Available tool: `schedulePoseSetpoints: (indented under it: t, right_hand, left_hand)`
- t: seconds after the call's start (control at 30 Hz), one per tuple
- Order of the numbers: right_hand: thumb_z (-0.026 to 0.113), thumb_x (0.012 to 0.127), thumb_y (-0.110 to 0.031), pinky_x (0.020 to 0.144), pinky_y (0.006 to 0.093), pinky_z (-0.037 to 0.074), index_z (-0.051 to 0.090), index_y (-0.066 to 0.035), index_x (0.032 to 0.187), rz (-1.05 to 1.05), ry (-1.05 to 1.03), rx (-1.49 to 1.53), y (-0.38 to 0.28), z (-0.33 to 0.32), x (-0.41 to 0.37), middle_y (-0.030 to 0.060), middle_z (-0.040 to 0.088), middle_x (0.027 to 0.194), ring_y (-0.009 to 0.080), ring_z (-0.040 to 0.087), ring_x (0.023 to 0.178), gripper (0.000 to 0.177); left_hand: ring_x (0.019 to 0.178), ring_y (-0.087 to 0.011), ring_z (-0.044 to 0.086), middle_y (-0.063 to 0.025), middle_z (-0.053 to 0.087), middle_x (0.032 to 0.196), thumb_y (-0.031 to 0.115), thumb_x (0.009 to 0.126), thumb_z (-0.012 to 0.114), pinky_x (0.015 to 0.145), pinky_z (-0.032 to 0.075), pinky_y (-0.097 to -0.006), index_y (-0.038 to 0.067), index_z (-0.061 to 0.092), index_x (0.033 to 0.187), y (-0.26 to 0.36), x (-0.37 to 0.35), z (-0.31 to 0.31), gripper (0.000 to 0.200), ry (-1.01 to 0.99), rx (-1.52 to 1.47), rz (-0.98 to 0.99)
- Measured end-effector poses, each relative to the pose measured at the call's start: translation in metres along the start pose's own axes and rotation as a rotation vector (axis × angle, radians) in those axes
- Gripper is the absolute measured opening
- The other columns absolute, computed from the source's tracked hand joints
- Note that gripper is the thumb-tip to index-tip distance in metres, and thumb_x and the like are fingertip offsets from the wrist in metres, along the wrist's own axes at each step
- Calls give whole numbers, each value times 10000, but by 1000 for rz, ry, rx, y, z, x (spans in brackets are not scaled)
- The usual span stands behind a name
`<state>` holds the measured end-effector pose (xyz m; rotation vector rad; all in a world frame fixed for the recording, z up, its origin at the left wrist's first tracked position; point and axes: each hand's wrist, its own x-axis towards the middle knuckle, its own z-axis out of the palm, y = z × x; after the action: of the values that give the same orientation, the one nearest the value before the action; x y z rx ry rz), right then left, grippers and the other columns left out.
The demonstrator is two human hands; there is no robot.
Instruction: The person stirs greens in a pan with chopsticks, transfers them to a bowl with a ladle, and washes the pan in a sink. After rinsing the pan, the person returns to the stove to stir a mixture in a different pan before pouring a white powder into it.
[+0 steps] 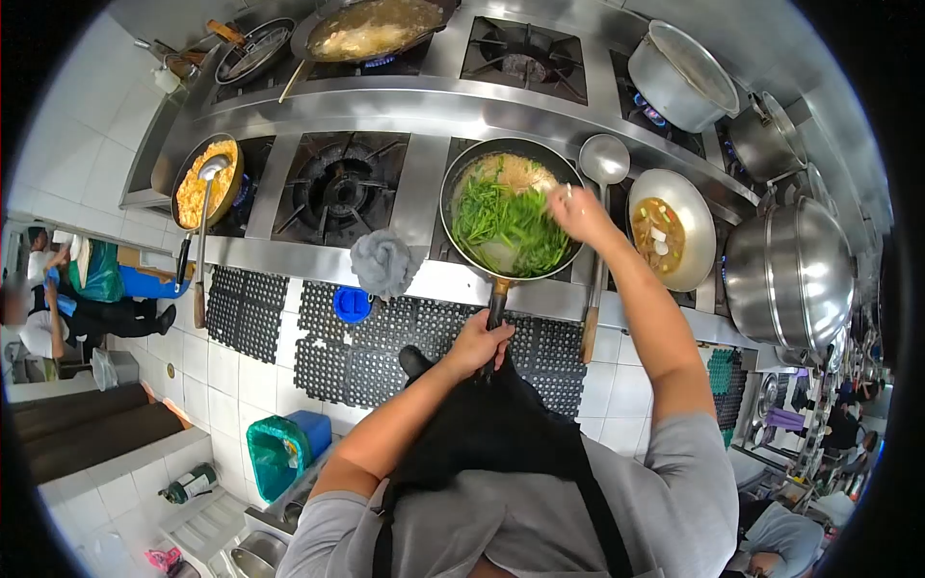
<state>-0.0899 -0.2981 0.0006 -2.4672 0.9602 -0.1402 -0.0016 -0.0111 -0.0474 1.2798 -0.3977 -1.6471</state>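
Observation:
My left hand (pixel 479 344) is wrapped round the black handle of a frying pan (pixel 449 207) on the front row of burners. Chopped green leafy vegetables (pixel 501 217) fill much of the pan, with a pale, minced-looking heap (pixel 520 173) at its far side and some liquid beneath. Over the pan's right side, my right hand (pixel 581 214) is closed, its fingers curled down at the greens. What those fingers hold, if anything, is blurred. A long-handled ladle (pixel 605 159) lies just right of the pan, under my right forearm.
Left stands a pan of orange-yellow food (pixel 207 188) with a ladle in it. A grey cloth (pixel 383 262) lies at the stove's front edge. Right are a wok with brown sauce (pixel 701 231) and a large steel pot (pixel 790 275). Behind, a wok of oil (pixel 371 29) sits over flame.

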Motion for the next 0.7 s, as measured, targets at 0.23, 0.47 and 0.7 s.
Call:
schedulePoseSetpoints:
  t: [0.23,0.47,0.7]
  right_hand:
    - [505,935,-231,687,441,512,667,-75,937,-275,-3,352,-51,41,-9,173,680,841,366,654,761,225]
    - [505,942,-218,634,401,518,682,-64,944,-172,224,60,-16,32,39,173,670,787,310,655,697,235]
    - [518,939,-235,701,356,525,697,-73,991,-239,-253,339,-34,29,-25,160,699,873,290,676,750,247]
  left_hand:
    - [452,-164,508,-39,524,635,187,940,584,394,417,-307,82,476,907,8,-3,5,154,4,-80,-71]
    - [470,-168,510,-42,521,642,226,947,582,416,420,-312,94,468,900,6,-6,-2,180,-26,-289,-168]
    - [460,-173,494,-43,507,637,222,948,579,419,406,-316,105,468,937,9,-5,-2,162,-40,-275,-202]
